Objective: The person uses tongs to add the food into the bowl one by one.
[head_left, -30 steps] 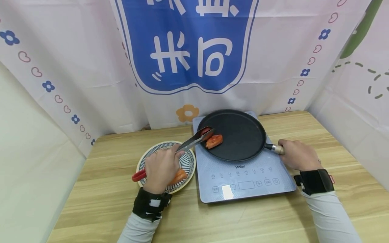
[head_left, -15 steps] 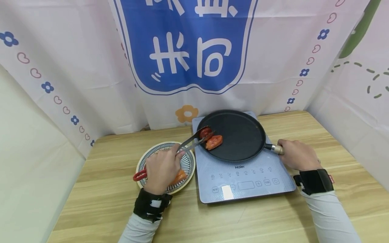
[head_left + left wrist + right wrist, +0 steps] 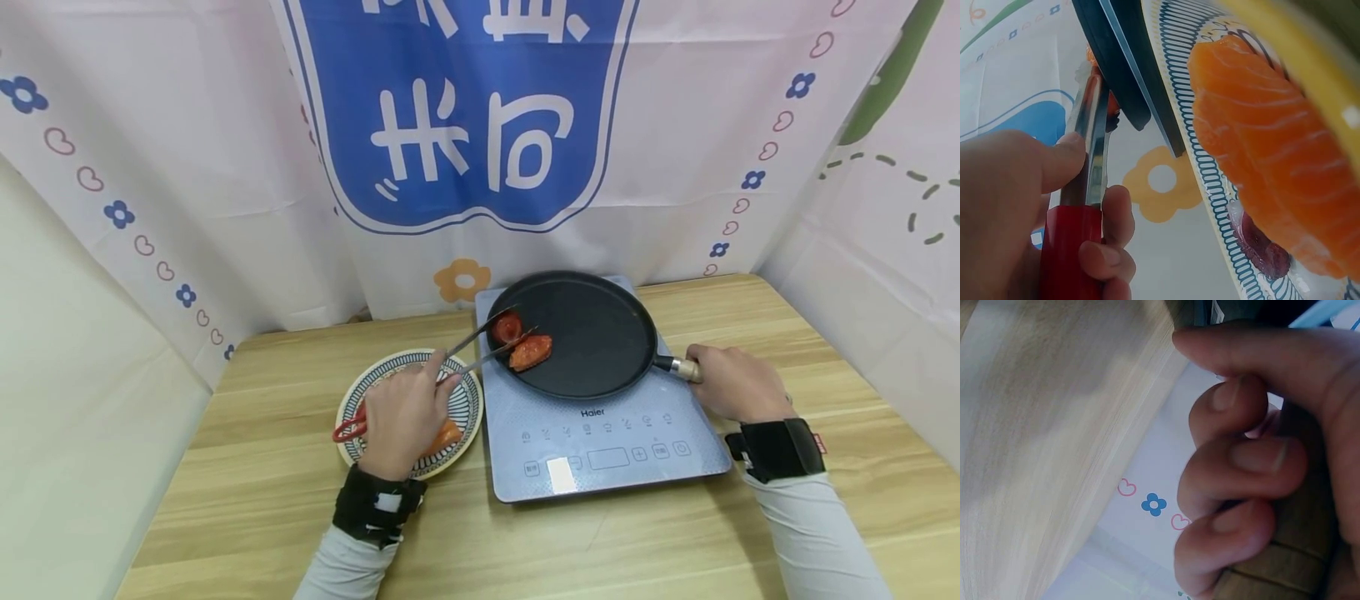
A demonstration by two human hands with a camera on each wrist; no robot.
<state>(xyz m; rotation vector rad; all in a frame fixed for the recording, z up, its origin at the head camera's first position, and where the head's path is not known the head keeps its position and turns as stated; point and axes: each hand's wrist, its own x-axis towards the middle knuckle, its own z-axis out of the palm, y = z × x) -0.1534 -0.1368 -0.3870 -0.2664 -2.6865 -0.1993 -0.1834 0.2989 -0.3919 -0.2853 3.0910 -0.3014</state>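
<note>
My left hand holds metal tongs with red handles, also seen in the left wrist view, fingers curled round the red grip. The tongs' arms stand spread over the left part of a black flat pan. Between their tips lies a round dark-red food piece in the pan. Beside it, close to the nearer arm, is an orange-red piece like a chicken wing. My right hand grips the pan's wooden handle, its fingers wrapped round it in the right wrist view.
The pan rests on a pale blue induction cooker. Left of it, under my left hand, is a patterned plate with an orange salmon piece and a dark purple-red piece. A printed cloth hangs behind the wooden table.
The tongs' arms have spread apart, letting go of the dark-red piece, which now lies flat in the pan. My right hand stays on the handle.
</note>
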